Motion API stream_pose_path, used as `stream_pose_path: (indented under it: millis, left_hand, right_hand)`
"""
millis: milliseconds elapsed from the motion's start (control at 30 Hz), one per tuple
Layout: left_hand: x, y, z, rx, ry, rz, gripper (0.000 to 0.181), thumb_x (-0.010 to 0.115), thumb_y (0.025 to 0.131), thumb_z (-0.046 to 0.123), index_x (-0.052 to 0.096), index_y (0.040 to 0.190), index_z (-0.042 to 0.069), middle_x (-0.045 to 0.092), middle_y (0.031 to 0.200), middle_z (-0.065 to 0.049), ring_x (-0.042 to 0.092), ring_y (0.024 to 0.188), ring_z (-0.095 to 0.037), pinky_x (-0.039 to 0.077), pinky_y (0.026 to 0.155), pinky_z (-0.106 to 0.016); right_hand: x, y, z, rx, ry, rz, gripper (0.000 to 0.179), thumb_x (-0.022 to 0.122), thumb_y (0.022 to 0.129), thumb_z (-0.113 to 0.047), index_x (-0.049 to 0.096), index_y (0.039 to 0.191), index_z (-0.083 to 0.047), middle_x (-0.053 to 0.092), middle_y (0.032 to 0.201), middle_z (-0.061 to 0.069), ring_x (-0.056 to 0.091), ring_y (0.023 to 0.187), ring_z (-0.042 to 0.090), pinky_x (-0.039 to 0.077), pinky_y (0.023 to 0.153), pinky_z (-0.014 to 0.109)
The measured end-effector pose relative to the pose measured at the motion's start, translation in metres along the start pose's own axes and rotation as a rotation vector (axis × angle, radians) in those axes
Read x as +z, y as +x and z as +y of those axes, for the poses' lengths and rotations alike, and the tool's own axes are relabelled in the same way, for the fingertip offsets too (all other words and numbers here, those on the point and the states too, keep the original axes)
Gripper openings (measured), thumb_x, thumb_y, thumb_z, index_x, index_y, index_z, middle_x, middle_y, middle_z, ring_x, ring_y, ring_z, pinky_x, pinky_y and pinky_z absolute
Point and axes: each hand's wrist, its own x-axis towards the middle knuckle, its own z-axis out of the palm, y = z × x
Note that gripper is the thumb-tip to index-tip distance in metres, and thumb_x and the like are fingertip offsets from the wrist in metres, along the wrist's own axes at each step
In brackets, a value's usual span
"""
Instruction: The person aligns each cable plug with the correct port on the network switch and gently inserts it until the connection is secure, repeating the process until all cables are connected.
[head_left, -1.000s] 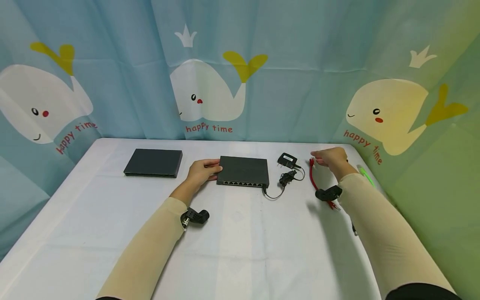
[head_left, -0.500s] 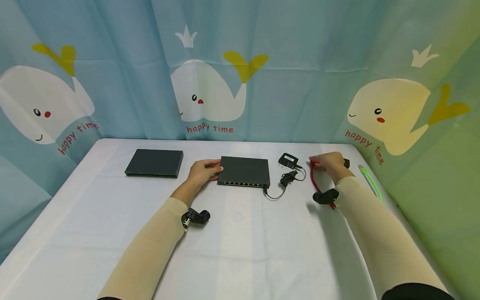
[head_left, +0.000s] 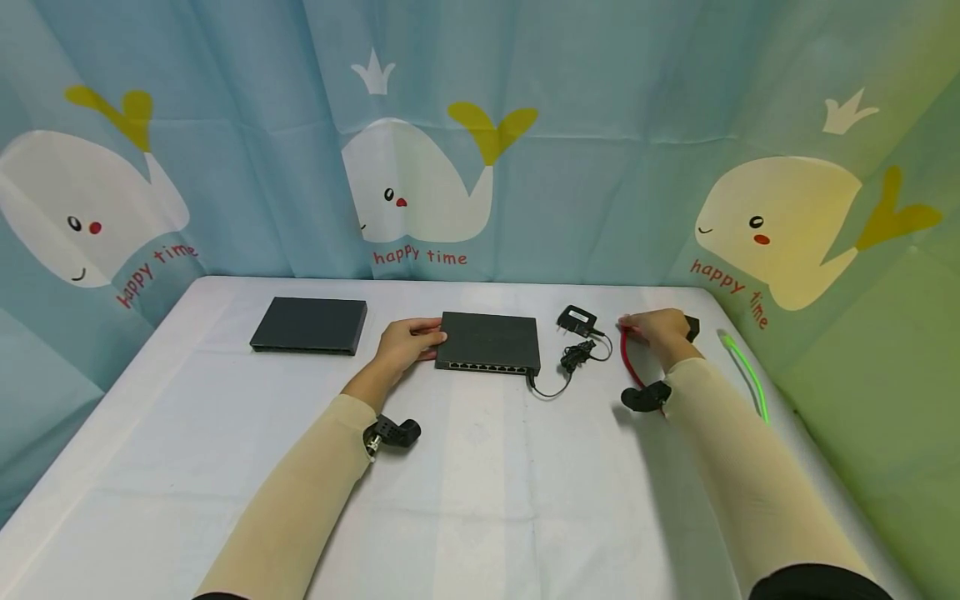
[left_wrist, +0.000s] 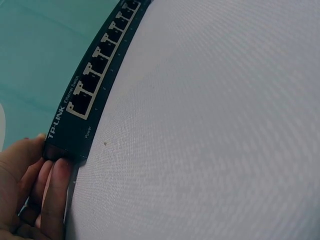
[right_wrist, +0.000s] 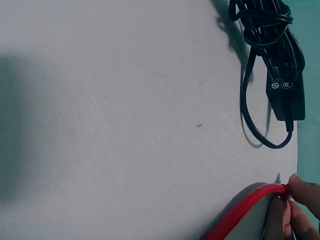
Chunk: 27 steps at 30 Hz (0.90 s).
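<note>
A black TP-LINK Ethernet switch [head_left: 487, 342] lies on the table, its row of ports facing the person. My left hand [head_left: 403, 343] grips its left end; in the left wrist view the thumb is at the top edge and the fingers [left_wrist: 56, 187] are against the end near the Power label. Over at the far right, my right hand [head_left: 662, 330] pinches the far end of a short red network cable [head_left: 627, 363]. The right wrist view shows the red cable [right_wrist: 240, 212] curving away from thumb and fingertips. Its near end is hidden behind the wrist camera and sleeve.
A black power adapter [head_left: 576, 320] with a bundled cord lies between the switch and the right hand, its lead running to the switch. Left of the switch sits another flat black box [head_left: 309, 325]. A green cable [head_left: 751, 379] lies along the right table edge.
My right hand has come down slightly and left onto the red cable's end and now pinches it. The arm has shifted left, showing more of the green cable. My left hand stays put.
</note>
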Motion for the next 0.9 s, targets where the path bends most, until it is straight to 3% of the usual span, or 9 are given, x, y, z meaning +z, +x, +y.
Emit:
stream_pose_path:
  millis: [100,200,433,633,733,900]
  left_hand:
    - [0.000,0.000,0.000,-0.001,0.010,-0.001,0.041,0.072,0.091,0.013,0.064,0.132,0.011,0.064,0.127,-0.011,0.066,0.111,-0.022,0.060,0.082,-0.026]
    - [0.000,0.000,0.000,-0.004,0.013,-0.002,0.041,0.072,0.091,0.013,0.065,0.132,0.011,0.064,0.126,-0.011,0.066,0.110,-0.022,0.060,0.081,-0.026]
    - [-0.001,-0.001,0.001,-0.010,0.009,0.000,0.041,0.073,0.091,0.013,0.065,0.131,0.012,0.064,0.126,-0.010,0.067,0.109,-0.022,0.060,0.081,-0.026]
    - [0.000,-0.001,0.002,-0.007,0.010,0.002,0.040,0.072,0.091,0.013,0.065,0.131,0.011,0.064,0.126,-0.011,0.066,0.111,-0.022,0.060,0.081,-0.025]
    - [0.000,-0.002,0.002,-0.005,0.012,0.002,0.041,0.072,0.091,0.013,0.065,0.131,0.011,0.064,0.126,-0.011,0.066,0.111,-0.022,0.060,0.081,-0.026]
    - [0.000,-0.003,0.003,-0.003,0.013,0.006,0.041,0.072,0.091,0.013,0.065,0.131,0.011,0.064,0.126,-0.011,0.066,0.112,-0.023,0.060,0.081,-0.025]
  right_hand:
    - [-0.001,0.001,0.001,-0.002,0.010,0.014,0.062,0.079,0.085,-0.029,0.053,0.131,0.003,0.059,0.056,-0.010,0.054,0.078,0.008,0.037,0.104,0.033]
    - [-0.001,0.001,0.001,0.012,0.023,0.019,0.060,0.079,0.084,-0.028,0.053,0.130,0.003,0.058,0.051,-0.010,0.056,0.074,0.005,0.035,0.108,0.034]
    - [-0.002,-0.002,-0.001,0.029,0.013,-0.004,0.068,0.076,0.087,-0.031,0.047,0.138,0.004,0.058,0.055,-0.008,0.053,0.100,0.016,0.032,0.115,0.040]
    - [-0.005,-0.005,-0.002,0.031,0.031,-0.049,0.067,0.073,0.089,-0.032,0.046,0.139,0.003,0.059,0.052,-0.010,0.056,0.094,0.014,0.031,0.116,0.040]
    - [-0.008,-0.006,-0.002,0.031,0.023,-0.053,0.071,0.073,0.089,-0.033,0.043,0.141,0.004,0.059,0.053,-0.010,0.053,0.102,0.015,0.028,0.118,0.041]
    - [-0.011,-0.004,0.001,0.008,-0.005,-0.055,0.072,0.074,0.088,-0.034,0.043,0.140,0.005,0.058,0.065,-0.008,0.045,0.105,0.018,0.033,0.107,0.036]
